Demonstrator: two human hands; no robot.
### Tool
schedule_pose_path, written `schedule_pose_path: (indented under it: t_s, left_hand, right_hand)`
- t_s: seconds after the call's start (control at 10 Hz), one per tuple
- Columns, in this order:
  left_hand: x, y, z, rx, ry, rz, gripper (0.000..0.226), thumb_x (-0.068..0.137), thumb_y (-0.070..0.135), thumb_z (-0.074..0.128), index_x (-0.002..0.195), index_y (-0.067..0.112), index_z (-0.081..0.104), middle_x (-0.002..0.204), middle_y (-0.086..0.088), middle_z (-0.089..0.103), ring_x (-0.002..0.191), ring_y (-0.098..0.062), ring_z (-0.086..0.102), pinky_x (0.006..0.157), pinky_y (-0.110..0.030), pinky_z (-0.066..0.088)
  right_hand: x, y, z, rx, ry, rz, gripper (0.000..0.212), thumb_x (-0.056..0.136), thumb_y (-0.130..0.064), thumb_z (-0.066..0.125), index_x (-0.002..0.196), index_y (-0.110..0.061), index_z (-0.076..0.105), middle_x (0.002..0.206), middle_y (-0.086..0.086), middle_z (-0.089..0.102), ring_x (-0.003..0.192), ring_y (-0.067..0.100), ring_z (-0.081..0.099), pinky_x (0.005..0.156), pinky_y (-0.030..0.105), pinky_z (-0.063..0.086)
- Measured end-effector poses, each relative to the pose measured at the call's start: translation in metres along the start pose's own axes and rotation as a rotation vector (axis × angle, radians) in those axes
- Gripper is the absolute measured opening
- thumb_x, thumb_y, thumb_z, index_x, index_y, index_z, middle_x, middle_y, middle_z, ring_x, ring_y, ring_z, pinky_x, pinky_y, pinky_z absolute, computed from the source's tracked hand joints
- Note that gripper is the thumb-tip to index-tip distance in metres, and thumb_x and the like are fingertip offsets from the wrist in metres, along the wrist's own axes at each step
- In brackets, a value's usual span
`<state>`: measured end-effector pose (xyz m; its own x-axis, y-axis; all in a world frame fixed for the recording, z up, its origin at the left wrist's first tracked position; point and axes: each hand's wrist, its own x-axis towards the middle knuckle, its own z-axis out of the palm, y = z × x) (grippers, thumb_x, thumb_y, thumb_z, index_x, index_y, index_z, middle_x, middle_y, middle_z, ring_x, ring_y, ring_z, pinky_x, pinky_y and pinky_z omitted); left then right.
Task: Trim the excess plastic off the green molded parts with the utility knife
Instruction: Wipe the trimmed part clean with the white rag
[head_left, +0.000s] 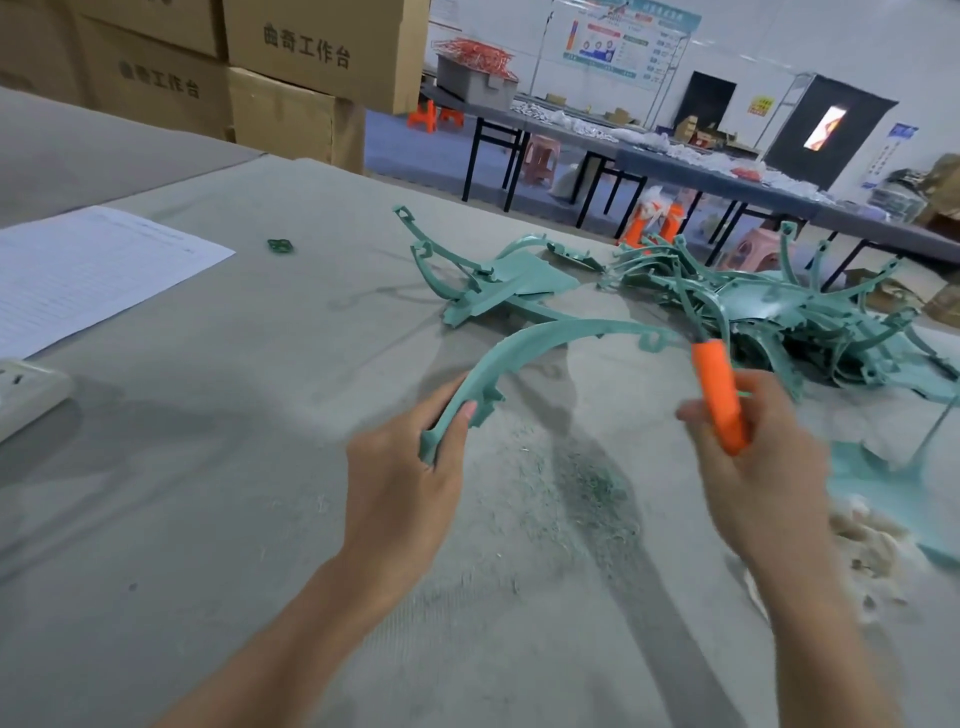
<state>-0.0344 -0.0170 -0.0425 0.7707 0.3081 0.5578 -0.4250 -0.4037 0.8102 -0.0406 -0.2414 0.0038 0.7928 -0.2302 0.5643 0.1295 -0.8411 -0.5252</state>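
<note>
Both hands are busy: our left hand grips the curved green part, our right hand the utility knife; next, we judge, blade meets flash.

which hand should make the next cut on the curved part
Right: right hand grips the utility knife, tip by the far end of the curved green part; left hand holds its near end.

Blade of utility knife: motion-blurred, indistinct. Far left of knife, paper sheet: cropped by frame edge, print illegible.
</note>
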Motion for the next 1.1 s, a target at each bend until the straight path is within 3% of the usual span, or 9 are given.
schedule_pose_path:
  t_s: [0.1, 0.2, 0.3, 0.4, 0.6, 0.7, 0.8, 1.0, 1.1]
  left_hand:
    - [0.0, 0.002, -0.003, 0.151, -0.001, 0.072, 0.031, 0.088, 0.018, 0.061, 0.115, 0.029, 0.069, 0.053, 0.006, 0.057, 0.064, -0.013, 0.054, 0.054, -0.009, 0.037]
    - [0.0, -0.002, -0.006, 0.228, -0.047, 0.143, 0.033, 0.082, 0.008, 0.066, 0.114, 0.016, 0.071, 0.076, 0.003, 0.073, 0.087, -0.009, 0.056, 0.071, 0.005, 0.032]
    - [-0.002, -0.004, -0.004, 0.317, -0.026, 0.179, 0.037, 0.077, -0.001, 0.069, 0.112, 0.013, 0.071, 0.078, -0.002, 0.074, 0.097, -0.011, 0.053, 0.078, 0.009, 0.025]
    - [-0.003, -0.007, -0.005, 0.373, 0.008, 0.234, 0.032, 0.08, 0.003, 0.063, 0.111, 0.008, 0.07, 0.094, -0.004, 0.074, 0.107, -0.014, 0.048, 0.09, -0.002, 0.024]
    - [0.001, -0.01, -0.004, 0.401, 0.003, 0.322, 0.051, 0.059, -0.022, 0.076, 0.104, 0.004, 0.074, 0.064, -0.016, 0.065, 0.094, -0.025, 0.045, 0.074, 0.004, 0.029]
    - [0.001, -0.011, -0.003, 0.413, -0.006, 0.359, 0.05, 0.062, -0.02, 0.07, 0.106, 0.003, 0.072, 0.066, -0.014, 0.066, 0.093, -0.025, 0.045, 0.074, -0.003, 0.03]
    - [0.001, -0.014, -0.002, 0.414, -0.01, 0.346, 0.046, 0.063, -0.014, 0.068, 0.104, 0.005, 0.073, 0.066, -0.013, 0.066, 0.093, -0.024, 0.045, 0.074, 0.005, 0.026]
    - [0.0, -0.013, -0.001, 0.384, -0.046, 0.301, 0.044, 0.067, -0.008, 0.074, 0.108, 0.007, 0.072, 0.085, -0.002, 0.075, 0.096, -0.013, 0.056, 0.078, -0.007, 0.038]
    - [0.0, -0.008, -0.004, 0.363, -0.076, 0.257, 0.032, 0.078, 0.01, 0.058, 0.107, 0.009, 0.072, 0.085, -0.003, 0.075, 0.077, -0.013, 0.067, 0.068, -0.013, 0.045]
  right_hand:
    - [-0.005, -0.031, 0.016, 0.083, -0.261, -0.109, 0.044, 0.08, -0.062, 0.052, 0.094, -0.021, 0.057, 0.058, -0.006, 0.052, 0.049, 0.003, 0.048, 0.044, 0.017, 0.032]
    - [-0.016, -0.044, 0.03, 0.105, -0.377, -0.164, 0.062, 0.086, -0.078, 0.036, 0.083, -0.018, 0.054, 0.054, -0.004, 0.045, 0.052, 0.011, 0.046, 0.049, 0.026, 0.029]
    - [-0.027, -0.048, 0.035, 0.096, -0.427, -0.203, 0.057, 0.089, -0.075, 0.024, 0.077, -0.023, 0.045, 0.053, -0.003, 0.042, 0.052, 0.017, 0.046, 0.05, 0.036, 0.032]
    - [-0.032, -0.051, 0.033, 0.104, -0.44, -0.204, 0.053, 0.09, -0.073, 0.024, 0.074, -0.026, 0.042, 0.051, -0.003, 0.041, 0.051, 0.019, 0.045, 0.049, 0.035, 0.032]
    - [-0.035, -0.053, 0.028, 0.095, -0.436, -0.226, 0.048, 0.095, -0.067, 0.029, 0.072, -0.026, 0.042, 0.05, -0.005, 0.039, 0.049, 0.019, 0.043, 0.049, 0.036, 0.033]
    - [-0.035, -0.054, 0.027, 0.047, -0.417, -0.234, 0.048, 0.095, -0.067, 0.029, 0.072, -0.026, 0.043, 0.05, -0.005, 0.038, 0.048, 0.018, 0.043, 0.049, 0.037, 0.033]
    - [-0.035, -0.053, 0.028, 0.02, -0.386, -0.246, 0.05, 0.094, -0.067, 0.028, 0.074, -0.025, 0.045, 0.051, -0.004, 0.04, 0.049, 0.017, 0.045, 0.049, 0.035, 0.033]
    - [-0.033, -0.051, 0.028, 0.045, -0.326, -0.242, 0.043, 0.096, -0.063, 0.031, 0.091, -0.029, 0.057, 0.053, -0.007, 0.043, 0.054, 0.015, 0.048, 0.049, 0.031, 0.032]
    - [-0.033, -0.053, 0.028, 0.047, -0.361, -0.26, 0.043, 0.096, -0.063, 0.032, 0.101, -0.031, 0.061, 0.055, -0.009, 0.044, 0.054, 0.014, 0.048, 0.05, 0.034, 0.037]
